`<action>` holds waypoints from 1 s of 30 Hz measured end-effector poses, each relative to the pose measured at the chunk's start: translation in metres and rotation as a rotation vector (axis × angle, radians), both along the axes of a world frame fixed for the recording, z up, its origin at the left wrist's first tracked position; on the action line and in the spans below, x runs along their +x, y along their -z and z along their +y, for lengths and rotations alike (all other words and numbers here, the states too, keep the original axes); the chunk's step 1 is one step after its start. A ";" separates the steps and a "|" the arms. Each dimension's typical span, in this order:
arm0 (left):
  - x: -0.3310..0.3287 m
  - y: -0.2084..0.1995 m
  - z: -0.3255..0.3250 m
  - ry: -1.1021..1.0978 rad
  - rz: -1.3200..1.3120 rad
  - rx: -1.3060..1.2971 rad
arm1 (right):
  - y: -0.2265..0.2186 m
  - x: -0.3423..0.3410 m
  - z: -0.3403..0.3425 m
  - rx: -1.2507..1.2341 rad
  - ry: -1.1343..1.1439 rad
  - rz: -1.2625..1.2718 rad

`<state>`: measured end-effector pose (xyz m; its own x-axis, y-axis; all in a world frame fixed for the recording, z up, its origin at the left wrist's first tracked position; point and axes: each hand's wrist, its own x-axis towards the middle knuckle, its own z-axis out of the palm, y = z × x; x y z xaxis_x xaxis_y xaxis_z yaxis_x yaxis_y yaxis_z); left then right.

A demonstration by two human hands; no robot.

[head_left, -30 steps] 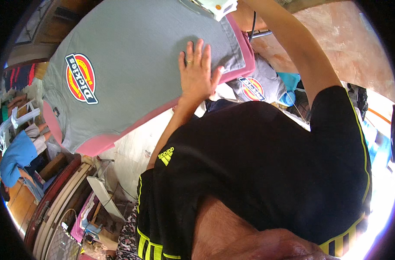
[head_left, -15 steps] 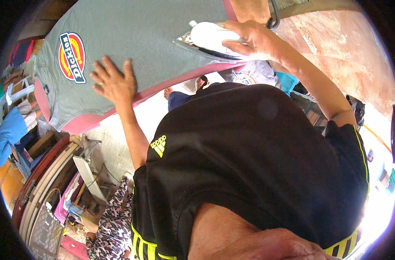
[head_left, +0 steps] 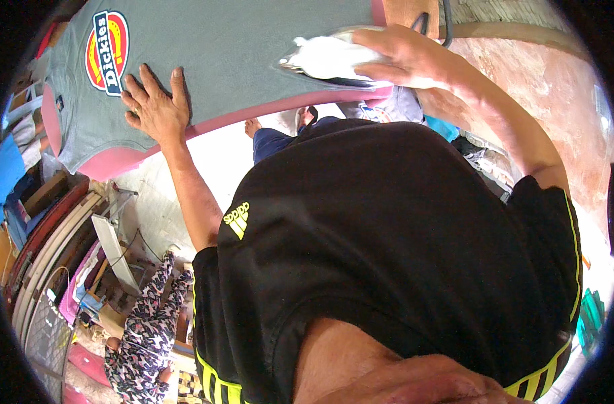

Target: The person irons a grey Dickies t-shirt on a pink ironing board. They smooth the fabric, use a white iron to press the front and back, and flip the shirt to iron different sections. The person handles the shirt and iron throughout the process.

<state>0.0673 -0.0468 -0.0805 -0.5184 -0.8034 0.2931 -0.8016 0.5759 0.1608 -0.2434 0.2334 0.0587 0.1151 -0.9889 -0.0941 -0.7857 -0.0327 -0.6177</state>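
A grey shirt with a colourful printed emblem lies spread over a padded board with a reddish-pink edge. Flat on the cloth, just right of the emblem, my left hand rests with its fingers spread; one finger wears a ring. My right hand is wrapped round a white clothes iron, whose tip points left. The iron's soleplate is on the shirt close to the board's near edge, and its handle is partly covered by my fingers. The iron looks slightly blurred.
A dark cord rises behind my right hand. Folded grey cloth and a teal item lie below the board at right. At lower left are stacked curved boards and a person in patterned clothes. My feet show beneath the board.
The iron in my right hand has slid right along the shirt, away from my left hand. My left hand stays flat on the cloth. The whole view has shifted somewhat.
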 end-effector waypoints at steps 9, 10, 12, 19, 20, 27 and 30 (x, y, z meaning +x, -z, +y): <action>0.000 0.003 -0.002 0.023 0.084 0.020 | -0.004 0.007 -0.027 0.096 -0.118 -0.047; 0.003 0.002 -0.002 0.014 0.083 0.016 | -0.010 0.017 -0.038 0.170 -0.133 0.001; 0.008 0.007 0.000 0.028 0.088 0.005 | -0.017 0.035 -0.050 0.223 -0.120 0.072; 0.012 -0.004 0.001 0.039 0.210 0.032 | -0.002 0.070 -0.082 0.064 -0.031 -0.044; 0.018 -0.003 0.001 0.039 0.257 0.059 | -0.004 0.084 -0.097 0.065 -0.033 -0.033; 0.087 -0.016 -0.014 0.032 0.736 0.144 | 0.013 0.151 -0.178 -0.205 -0.161 -0.014; 0.132 -0.015 -0.025 -0.119 0.850 0.178 | 0.010 0.184 -0.208 -0.074 -0.148 -0.041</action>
